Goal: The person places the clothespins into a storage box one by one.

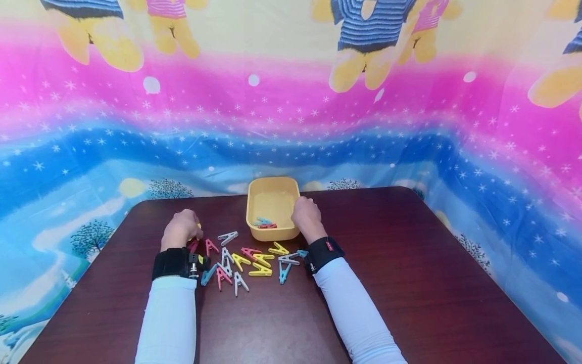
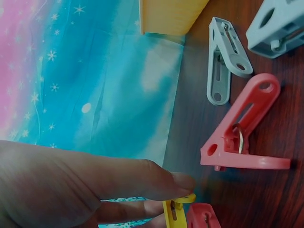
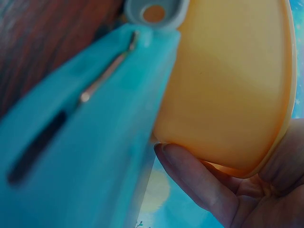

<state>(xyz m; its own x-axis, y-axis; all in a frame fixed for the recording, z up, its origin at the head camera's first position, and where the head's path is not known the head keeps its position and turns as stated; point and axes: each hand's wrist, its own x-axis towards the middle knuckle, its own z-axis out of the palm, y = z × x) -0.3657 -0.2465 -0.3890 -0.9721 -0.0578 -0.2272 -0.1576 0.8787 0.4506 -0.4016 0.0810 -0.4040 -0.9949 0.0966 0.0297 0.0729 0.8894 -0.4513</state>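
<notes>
My left hand (image 1: 181, 228) pinches a yellow clothespin (image 2: 175, 213) between thumb and fingers, at the left of the pile. Just beside it lie a red clothespin (image 2: 203, 216) and a larger-looking red one (image 2: 244, 130). With my right hand (image 1: 308, 217) I grip the right side of a yellow plastic tub (image 1: 273, 234), whose wall and rim (image 3: 228, 85) fill much of the right wrist view. Inside the tub lie a few blue and red clothespins (image 1: 267, 226). A blue clothespin (image 3: 95, 123) looms close to the right wrist camera.
Several loose clothespins, yellow (image 1: 261, 270), white (image 1: 240, 284), red (image 1: 223, 278) and blue (image 1: 284, 273), are scattered between my forearms on the dark wooden table (image 1: 409, 283). A patterned cloth (image 1: 291, 116) hangs behind the table's far edge and along its sides.
</notes>
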